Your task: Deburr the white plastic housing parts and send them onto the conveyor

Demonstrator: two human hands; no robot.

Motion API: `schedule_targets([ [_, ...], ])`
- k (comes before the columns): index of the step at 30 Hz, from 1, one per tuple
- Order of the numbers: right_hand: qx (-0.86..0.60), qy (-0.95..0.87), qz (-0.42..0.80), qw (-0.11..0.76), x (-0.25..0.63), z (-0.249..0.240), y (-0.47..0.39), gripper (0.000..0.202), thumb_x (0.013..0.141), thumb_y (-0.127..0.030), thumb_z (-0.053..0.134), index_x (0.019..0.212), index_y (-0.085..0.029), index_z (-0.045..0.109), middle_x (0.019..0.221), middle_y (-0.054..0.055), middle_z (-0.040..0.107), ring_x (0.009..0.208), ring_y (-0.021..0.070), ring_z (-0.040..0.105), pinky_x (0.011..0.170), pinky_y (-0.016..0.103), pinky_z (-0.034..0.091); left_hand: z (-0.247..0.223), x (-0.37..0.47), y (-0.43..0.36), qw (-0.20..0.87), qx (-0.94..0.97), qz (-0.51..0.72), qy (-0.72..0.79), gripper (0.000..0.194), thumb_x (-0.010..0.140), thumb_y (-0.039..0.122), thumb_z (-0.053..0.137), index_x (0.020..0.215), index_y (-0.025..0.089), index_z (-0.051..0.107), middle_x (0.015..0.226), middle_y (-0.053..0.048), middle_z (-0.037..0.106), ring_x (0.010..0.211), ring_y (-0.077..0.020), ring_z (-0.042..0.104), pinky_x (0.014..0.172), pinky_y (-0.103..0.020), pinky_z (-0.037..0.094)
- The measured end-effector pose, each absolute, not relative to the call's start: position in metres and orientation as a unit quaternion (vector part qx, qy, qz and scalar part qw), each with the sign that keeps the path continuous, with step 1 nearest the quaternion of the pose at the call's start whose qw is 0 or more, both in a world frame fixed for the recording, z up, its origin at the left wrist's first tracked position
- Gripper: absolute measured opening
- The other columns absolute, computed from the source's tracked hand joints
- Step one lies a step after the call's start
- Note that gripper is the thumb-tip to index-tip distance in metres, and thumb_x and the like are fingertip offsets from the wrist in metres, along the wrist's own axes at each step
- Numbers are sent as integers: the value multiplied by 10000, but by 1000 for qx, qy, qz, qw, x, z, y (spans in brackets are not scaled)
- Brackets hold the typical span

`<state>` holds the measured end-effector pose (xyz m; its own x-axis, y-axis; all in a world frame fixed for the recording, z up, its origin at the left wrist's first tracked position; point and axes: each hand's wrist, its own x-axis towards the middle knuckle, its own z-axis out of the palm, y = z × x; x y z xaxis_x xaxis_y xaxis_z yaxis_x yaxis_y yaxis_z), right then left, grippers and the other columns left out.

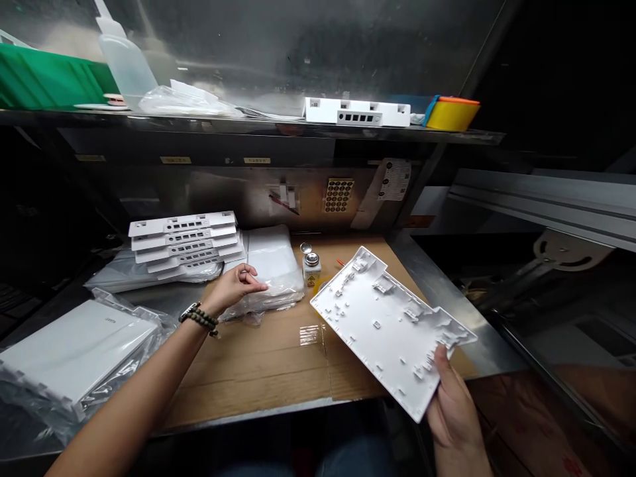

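Note:
My right hand [454, 404] grips a white plastic housing shell [377, 324] by its near right corner, thumb on top. The shell is tilted over the table, with its ribbed inner side and small clips facing me. My left hand [236, 288], wearing a watch and a beaded bracelet, has its fingers curled at the edge of a stack of clear plastic bags [273, 255]. Its thumb and forefinger appear to pinch the top bag. Left of that, several white shells with port cutouts [183, 242] are stacked.
A bagged white shell [79, 351] lies at the left. A small dispenser bottle [311, 265] with its lid up stands behind the housing. The shelf holds a green bin [50, 76], a squeeze bottle [126, 66], another white shell [358, 112] and a yellow tub [452, 114]. Cardboard [258, 371] covers the table.

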<state>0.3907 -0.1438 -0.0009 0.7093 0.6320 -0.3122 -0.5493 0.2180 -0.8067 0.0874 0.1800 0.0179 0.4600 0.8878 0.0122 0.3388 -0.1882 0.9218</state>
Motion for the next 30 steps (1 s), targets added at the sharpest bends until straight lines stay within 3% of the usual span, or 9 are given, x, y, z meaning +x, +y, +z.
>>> schedule_targets([
  [3,-516,-54,368,772,386,-6,-142,764,856,-592,761,1500,-236,552,1321,116,733,1212,332,706,1087,503,547,21,86,187,515,693,282,418,643,599,634,889,927,189,561,769,-55,733,786,-253,737,764,-418,595],
  [7,-560,-120,331,750,357,-12,-128,723,788,-610,818,1367,-206,667,1224,132,772,1110,331,743,1021,466,578,20,92,189,494,703,305,411,566,585,519,905,882,204,542,823,-32,699,799,-220,714,762,-386,592],
  [11,-613,-279,309,671,310,-5,-99,535,839,-614,763,1123,-160,769,1118,153,793,1004,320,762,934,408,603,12,104,185,407,754,318,405,358,689,392,817,826,214,539,779,1,636,777,-209,675,751,-367,566],
  [15,-606,-382,279,639,278,0,-75,454,922,-563,684,1115,-159,756,1102,165,792,1036,333,759,901,397,604,10,107,176,276,826,304,387,120,810,172,651,703,187,601,997,-79,689,920,-243,655,865,-440,549],
  [18,-611,-399,255,634,270,-7,-70,443,947,-538,660,1165,-161,742,1174,178,773,1108,343,741,951,408,582,17,106,175,178,860,294,378,249,843,50,514,748,196,692,1202,-131,720,1078,-307,608,975,-512,511],
  [20,-620,-383,257,635,268,-12,-71,459,944,-554,658,1166,-161,743,1182,180,771,1115,347,740,947,405,582,26,107,181,119,862,302,389,413,877,22,413,1068,185,741,1360,-157,672,1171,-341,571,1011,-538,494],
  [23,-634,-342,257,644,263,-15,-72,529,916,-617,664,1159,-154,742,1170,185,775,1129,361,734,935,407,586,41,111,198,58,858,315,401,698,849,-27,343,1512,147,477,1627,-159,430,1297,-337,529,1063,-520,474],
  [26,-648,-292,227,666,257,-13,-73,609,885,-700,650,1122,-146,743,1147,198,780,1106,372,739,918,422,592,57,115,214,45,882,287,372,811,764,-37,415,1540,192,449,1647,-94,412,1262,-287,592,1024,-417,515],
  [30,-662,-265,158,683,254,-10,-76,667,849,-762,648,1073,-140,740,1061,209,791,1023,371,753,890,440,595,71,121,223,57,909,242,334,537,811,92,536,1315,231,659,1402,-58,649,1130,-278,659,914,-369,556],
])
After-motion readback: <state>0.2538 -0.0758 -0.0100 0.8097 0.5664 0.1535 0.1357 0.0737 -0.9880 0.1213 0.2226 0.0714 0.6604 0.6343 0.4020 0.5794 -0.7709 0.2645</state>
